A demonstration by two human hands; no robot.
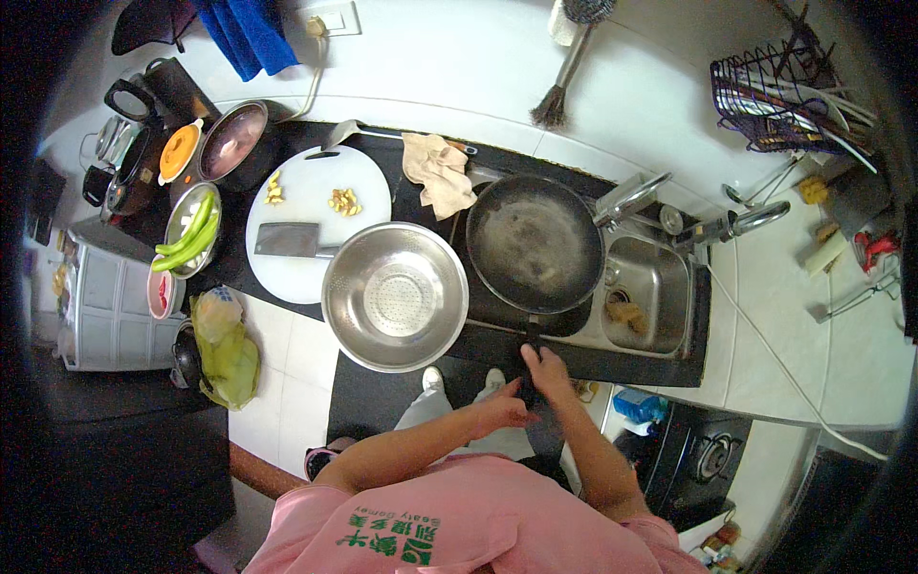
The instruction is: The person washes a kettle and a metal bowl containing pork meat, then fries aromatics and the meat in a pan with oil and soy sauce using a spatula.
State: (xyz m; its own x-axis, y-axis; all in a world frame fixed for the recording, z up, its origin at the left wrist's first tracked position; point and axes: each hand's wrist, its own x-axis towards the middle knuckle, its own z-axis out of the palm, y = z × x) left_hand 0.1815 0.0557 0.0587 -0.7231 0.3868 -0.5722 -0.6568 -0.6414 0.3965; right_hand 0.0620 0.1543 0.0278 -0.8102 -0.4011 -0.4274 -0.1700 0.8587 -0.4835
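A dark frying pan (536,244) with nothing in it lies over the counter, overlapping the left side of the steel sink (649,301). My right hand (551,373) is closed around the pan's black handle, which points towards my body. Close to the handle's lower end is my left hand (502,415), its fingers partly extended. Whether it touches the handle I cannot tell. To the left of the pan stands a perforated stainless-steel colander (445,287), covering part of a round white cutting board (287,179). A cleaver (288,240) and small piles of chopped yellowish pieces (345,202) lie on that board.
A beige cloth (436,172) and a spatula (344,132) lie behind the colander. Faucets (631,201) rise behind the sink. At left are a steel bowl with green peppers (188,237), a pink bowl (165,293) and a rice cooker (237,140). A cable (774,366) crosses the right counter.
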